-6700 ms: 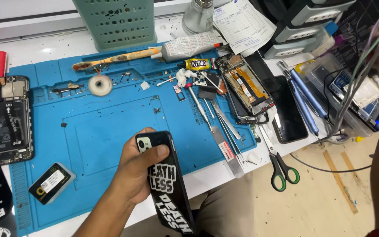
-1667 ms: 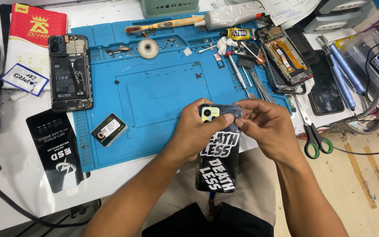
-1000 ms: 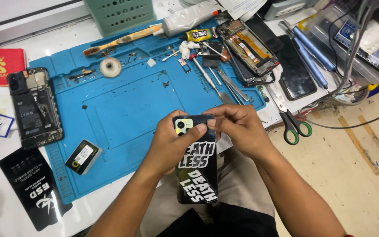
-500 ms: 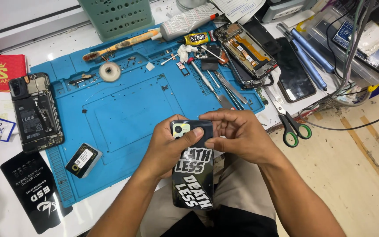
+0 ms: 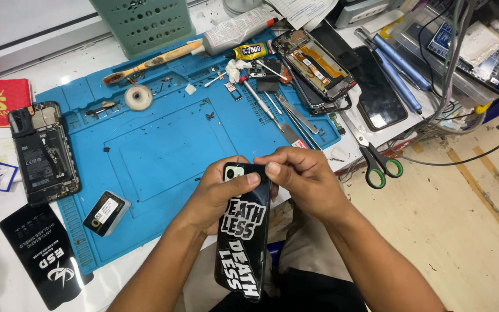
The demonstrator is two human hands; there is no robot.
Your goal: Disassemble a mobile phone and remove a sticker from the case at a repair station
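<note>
My left hand [image 5: 218, 193] grips a black phone back cover [image 5: 242, 240] with white block lettering, thumb lying across its top near the pale green camera cutout. My right hand [image 5: 306, 179] pinches the cover's top right corner with thumb and forefinger. The cover hangs over my lap, just off the near edge of the blue work mat [image 5: 168, 144].
An opened phone [image 5: 43, 151] lies at the mat's left edge, with a small battery [image 5: 107, 212] and a black pouch [image 5: 46, 255] nearer me. Tweezers and screwdrivers [image 5: 278, 110], a glue tube [image 5: 249, 52], another opened phone [image 5: 313, 66], green-handled scissors [image 5: 376, 162] and cables sit to the right.
The right hand, absent at first, came in and took the cover's top edge. Both hands have kept working at that top corner, with the cover tilting slightly.
</note>
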